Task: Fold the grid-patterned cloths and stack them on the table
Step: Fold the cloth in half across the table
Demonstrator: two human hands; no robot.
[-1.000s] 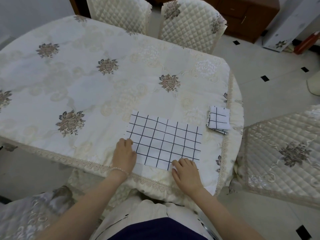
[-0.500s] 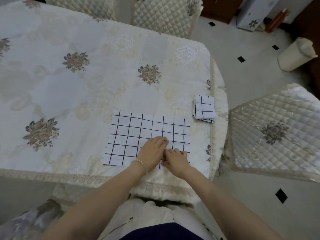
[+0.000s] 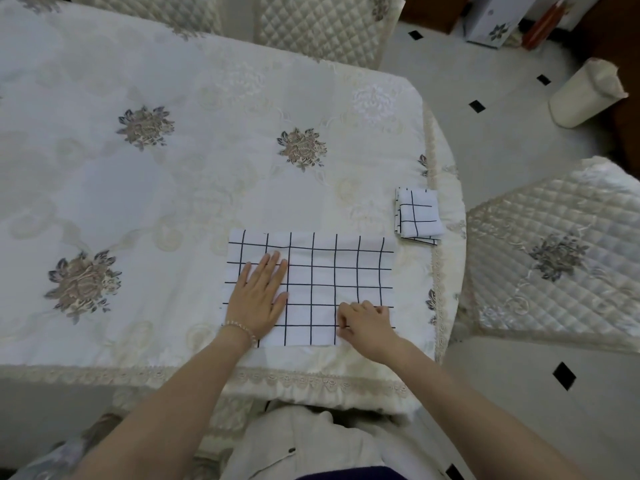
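A white cloth with a black grid (image 3: 346, 271) lies flat as a wide rectangle near the front edge of the table (image 3: 207, 174). My left hand (image 3: 259, 296) presses flat on its left part, fingers straight. At the cloth's near right corner my right hand (image 3: 367, 323) has curled fingers and seems to pinch the cloth there; the corner itself is hidden under it. A small folded grid cloth (image 3: 419, 216) lies at the table's right edge, just beyond the flat cloth's far right corner.
The table wears a cream floral tablecloth with a lace hem. Quilted chairs stand at the far side (image 3: 322, 26) and to the right (image 3: 554, 258). A cream bin (image 3: 585, 95) stands on the tiled floor at the right.
Both hands met at the cloth's near middle half a second ago. My left hand has slid to the left part and my right hand to the near right corner.
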